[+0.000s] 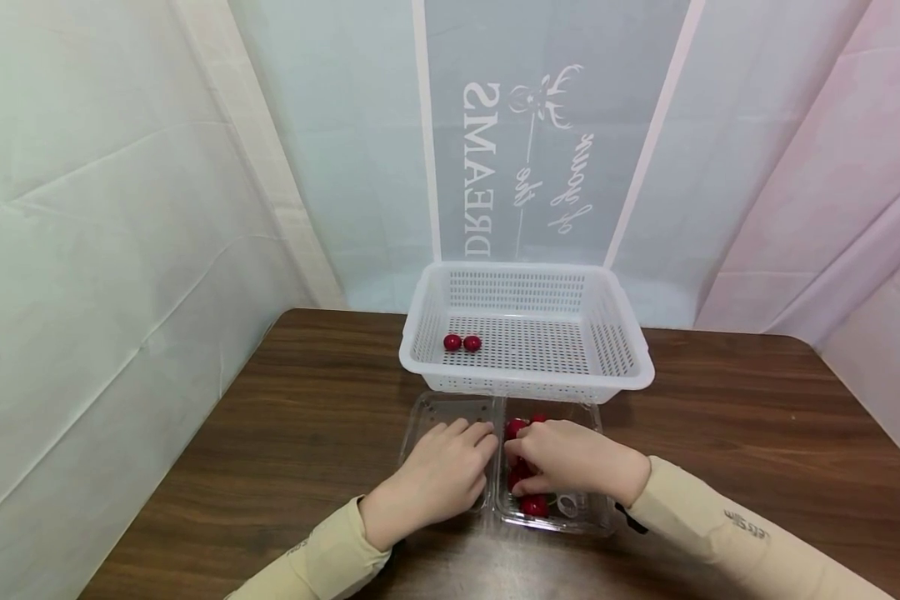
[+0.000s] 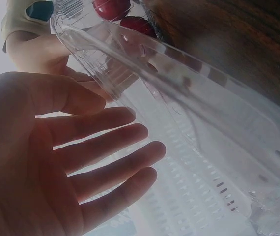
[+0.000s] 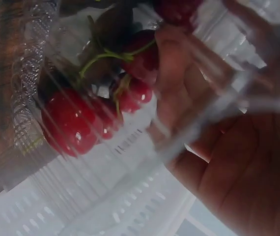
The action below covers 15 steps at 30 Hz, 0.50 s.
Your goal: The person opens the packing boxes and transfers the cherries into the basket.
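Note:
Red cherries (image 3: 72, 123), some with green stems, lie in the right half of a clear plastic clamshell box (image 1: 547, 523). My right hand (image 1: 570, 457) reaches into that half from above, fingers bent down among the cherries. Its fingertips are right at a cherry (image 3: 142, 59) in the right wrist view; I cannot tell whether they grip it. Over the box's opened lid half (image 1: 450, 406) on the left is my left hand (image 1: 448, 467). Its fingers are spread and hold nothing in the left wrist view, with the clear plastic wall (image 2: 179, 93) close by.
A white perforated basket (image 1: 525, 379) stands just behind the box, with two cherries (image 1: 462, 342) on its floor at the left. All sits on a dark wooden table (image 1: 300, 417). Pale curtains (image 1: 120, 208) hang behind and beside it.

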### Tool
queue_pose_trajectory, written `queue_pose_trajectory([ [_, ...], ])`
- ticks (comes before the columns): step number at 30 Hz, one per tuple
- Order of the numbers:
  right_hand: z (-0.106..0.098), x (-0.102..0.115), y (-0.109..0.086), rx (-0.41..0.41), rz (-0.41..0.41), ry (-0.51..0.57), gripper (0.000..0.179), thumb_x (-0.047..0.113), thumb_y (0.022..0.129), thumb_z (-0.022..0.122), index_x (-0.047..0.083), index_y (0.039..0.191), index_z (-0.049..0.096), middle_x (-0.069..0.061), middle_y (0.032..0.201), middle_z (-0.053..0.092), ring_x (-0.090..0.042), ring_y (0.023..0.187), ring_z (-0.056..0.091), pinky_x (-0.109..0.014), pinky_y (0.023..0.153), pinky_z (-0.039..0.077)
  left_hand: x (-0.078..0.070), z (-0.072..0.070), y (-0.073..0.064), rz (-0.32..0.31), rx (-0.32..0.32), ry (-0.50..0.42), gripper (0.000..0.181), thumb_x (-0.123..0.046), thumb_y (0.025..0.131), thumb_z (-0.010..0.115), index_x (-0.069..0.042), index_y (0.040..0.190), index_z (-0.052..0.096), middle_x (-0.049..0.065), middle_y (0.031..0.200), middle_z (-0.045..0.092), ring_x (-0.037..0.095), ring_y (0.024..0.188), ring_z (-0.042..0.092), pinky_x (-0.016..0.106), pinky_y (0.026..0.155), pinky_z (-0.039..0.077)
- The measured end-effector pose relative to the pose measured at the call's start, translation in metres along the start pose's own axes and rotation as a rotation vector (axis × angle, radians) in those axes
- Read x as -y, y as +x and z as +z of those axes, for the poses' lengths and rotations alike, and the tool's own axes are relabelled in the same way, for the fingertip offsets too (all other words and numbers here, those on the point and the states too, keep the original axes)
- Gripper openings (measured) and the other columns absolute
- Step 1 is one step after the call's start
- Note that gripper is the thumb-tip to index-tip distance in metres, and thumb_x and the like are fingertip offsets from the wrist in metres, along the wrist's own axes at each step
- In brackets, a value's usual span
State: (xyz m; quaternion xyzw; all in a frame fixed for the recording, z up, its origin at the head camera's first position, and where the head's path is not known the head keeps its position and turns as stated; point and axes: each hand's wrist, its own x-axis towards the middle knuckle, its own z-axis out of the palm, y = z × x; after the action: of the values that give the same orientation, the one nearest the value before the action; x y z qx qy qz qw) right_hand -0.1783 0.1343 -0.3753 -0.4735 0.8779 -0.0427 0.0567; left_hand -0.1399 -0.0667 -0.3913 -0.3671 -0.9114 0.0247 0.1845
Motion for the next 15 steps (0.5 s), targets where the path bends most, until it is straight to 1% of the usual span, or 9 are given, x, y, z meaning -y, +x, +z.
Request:
queue_pose_trajectory([
  [9,0.0022,-0.0032,-0.0001,0.019,0.002,-0.011,0.025,0.035,0.077,0.076,0.016,0.089,0.066,0.008,0.068,0.059,0.001,0.055,0.043,-0.021,0.052,0.043,-0.0011,-0.0015,0.0002,0.000,0.019,0.002,0.027,-0.024,0.082,0.062,-0.014,0.107,0.065,0.001,0.115,0.065,0.017,0.095,0.061,0.032,0.070,0.051],
  [15,0.0034,-0.0045,0.0002,0.035,0.010,-0.013,0.022,0.033,0.077,0.075,0.016,0.087,0.066,0.009,0.065,0.055,0.002,0.053,0.041,-0.019,0.050,0.041,-0.0011,-0.0008,0.0006,-0.002,0.011,0.004,0.027,-0.023,0.082,0.062,-0.013,0.107,0.065,0.001,0.114,0.065,0.017,0.095,0.061,0.031,0.069,0.051],
])
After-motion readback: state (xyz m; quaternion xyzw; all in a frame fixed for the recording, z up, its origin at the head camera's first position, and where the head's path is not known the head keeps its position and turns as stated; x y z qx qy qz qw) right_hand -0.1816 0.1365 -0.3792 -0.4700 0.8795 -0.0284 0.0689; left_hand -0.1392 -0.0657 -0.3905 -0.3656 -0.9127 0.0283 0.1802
